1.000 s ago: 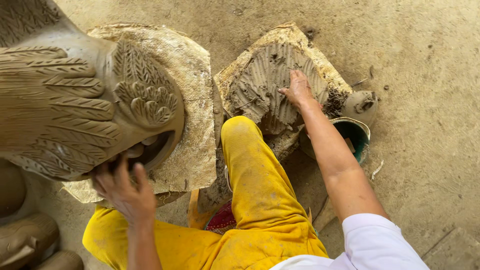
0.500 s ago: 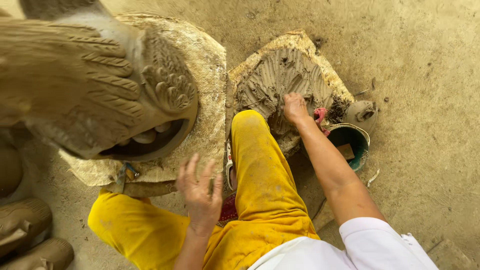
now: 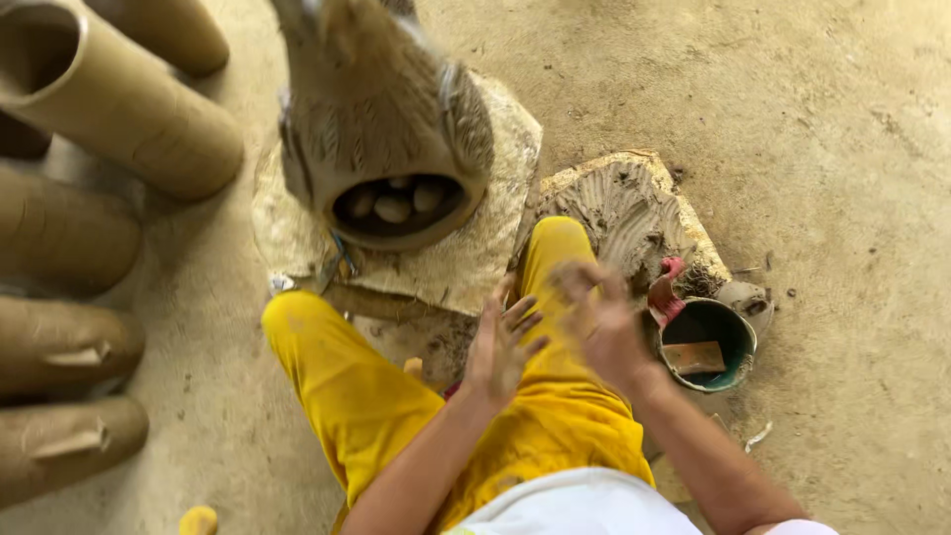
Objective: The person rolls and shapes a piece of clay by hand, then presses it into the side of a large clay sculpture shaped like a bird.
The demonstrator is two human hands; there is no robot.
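Note:
My left hand (image 3: 505, 342) hovers over my lap with its fingers spread and nothing in it. My right hand (image 3: 599, 322) is close beside it, blurred by motion, its back towards me; I cannot see whether its palm holds any clay. Both are above my yellow trousers (image 3: 555, 416). A tall clay figure (image 3: 381, 119) with carved feather patterns stands ahead on a sacking-covered board (image 3: 475, 263); its hollow base (image 3: 396, 208) faces me. A heap of wet grey clay (image 3: 624, 203) lies on a board just beyond my right hand.
A green bucket (image 3: 708, 342) with a wooden piece inside sits to the right of my right hand, with a red object (image 3: 669, 287) at its rim. Several brown clay cylinders (image 3: 89, 109) lie stacked on the left. The ground (image 3: 812, 129) is sandy earth.
My right hand has left the clay heap and come back to my lap. My left hand has moved from the figure's base to meet it. The view has swung left.

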